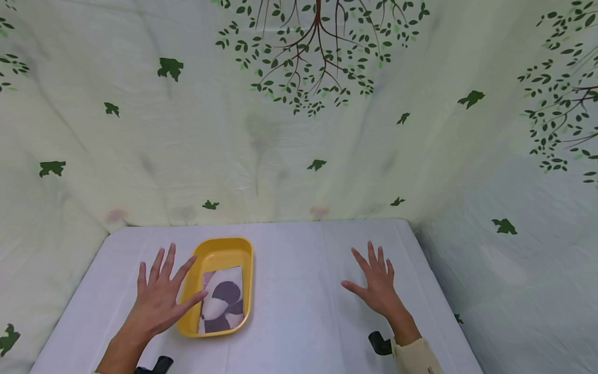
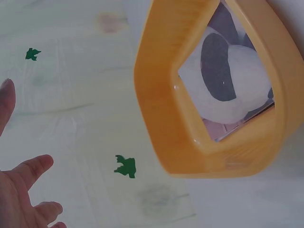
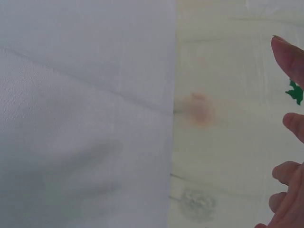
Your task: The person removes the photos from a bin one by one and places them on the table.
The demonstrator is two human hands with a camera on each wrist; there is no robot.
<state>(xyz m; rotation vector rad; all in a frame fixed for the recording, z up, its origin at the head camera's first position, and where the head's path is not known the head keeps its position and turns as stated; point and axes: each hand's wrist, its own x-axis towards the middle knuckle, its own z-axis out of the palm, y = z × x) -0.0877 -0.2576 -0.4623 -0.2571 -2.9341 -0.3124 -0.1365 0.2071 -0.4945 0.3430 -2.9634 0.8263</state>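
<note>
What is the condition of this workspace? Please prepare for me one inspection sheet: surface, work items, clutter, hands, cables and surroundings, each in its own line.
Surface: table under a white covering, faint crease lines.
Work items: yellow tray on the table's left half; inside it, a flat printed item with grey and white shapes.
Clutter: nothing seen.
Left hand: fingers spread, holds nothing; overlaps the tray's edge in the head view.
Right hand: fingers spread, holds nothing.
Cables: nothing seen.
Surroundings: pale sheeting with leaf and branch prints, smudge-like patches.
</note>
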